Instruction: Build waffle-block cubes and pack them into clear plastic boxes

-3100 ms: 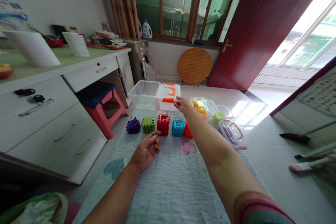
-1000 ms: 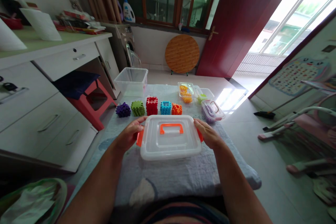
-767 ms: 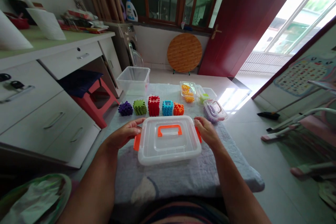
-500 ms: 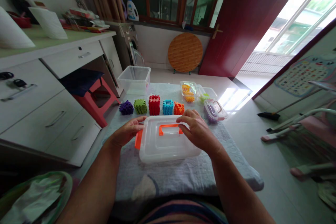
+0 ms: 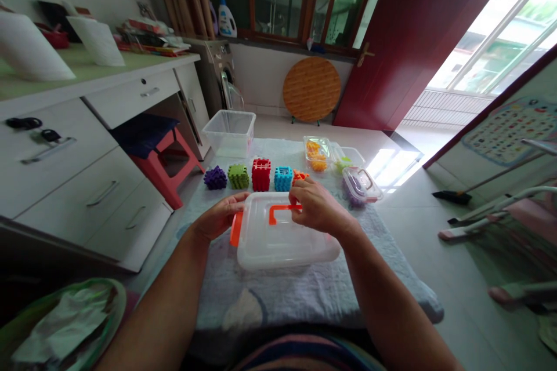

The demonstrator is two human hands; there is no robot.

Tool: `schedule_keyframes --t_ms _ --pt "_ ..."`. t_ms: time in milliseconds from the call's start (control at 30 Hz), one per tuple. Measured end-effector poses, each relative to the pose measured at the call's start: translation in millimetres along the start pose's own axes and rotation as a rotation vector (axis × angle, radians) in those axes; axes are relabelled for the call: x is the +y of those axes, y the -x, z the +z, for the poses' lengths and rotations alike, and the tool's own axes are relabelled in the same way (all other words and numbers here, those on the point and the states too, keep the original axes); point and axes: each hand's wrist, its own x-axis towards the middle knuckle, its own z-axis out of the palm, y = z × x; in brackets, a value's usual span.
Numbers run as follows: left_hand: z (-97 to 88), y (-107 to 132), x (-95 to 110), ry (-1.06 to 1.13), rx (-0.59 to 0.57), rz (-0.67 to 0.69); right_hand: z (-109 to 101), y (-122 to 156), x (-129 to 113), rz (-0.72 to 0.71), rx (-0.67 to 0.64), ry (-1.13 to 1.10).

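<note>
A translucent plastic storage box [image 5: 285, 250] with its lid on lies in front of me on a cloth-covered table. My left hand [image 5: 221, 215] holds the box's far left corner, fingers along the rim, above an orange side latch [image 5: 236, 229]. Over the lid, my right hand [image 5: 317, 206] has its fingers bent round the right part of the orange carry handle [image 5: 273, 215]; the fingertips are partly hidden. Behind the box stand interlocking-block pieces in a row: purple [image 5: 215, 178], green [image 5: 238, 177], red [image 5: 261, 175], blue [image 5: 283, 178] and orange [image 5: 300, 176], the last partly covered by my right hand.
An open clear bin [image 5: 230, 133] stands at the table's far left. At the far right are small clear boxes with orange [image 5: 317, 153], light green [image 5: 346, 161] and purple [image 5: 357, 184] pieces. A red stool [image 5: 163, 162] stands left of the table, by a white desk [image 5: 104, 185].
My right hand has shifted left along the lid, and its fingers have closed round the orange handle. My left hand stays at the box's left corner. The whole view has shifted slightly.
</note>
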Motion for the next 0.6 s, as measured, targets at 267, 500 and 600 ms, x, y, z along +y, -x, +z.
schedule_keyframes --t_ms 267,500,600 --pt "-1.6 -2.4 -1.3 0.012 -0.061 0.004 3.4 18.2 -6.9 0.037 0.046 -0.275" --pt "-3.5 -3.9 -2.6 0.026 -0.112 -0.003 -11.5 38.7 -4.6 0.064 0.246 -0.374" --pt "-5.7 -3.0 -2.3 0.020 -0.095 0.002 -17.8 53.7 0.1 0.193 0.348 -0.297"
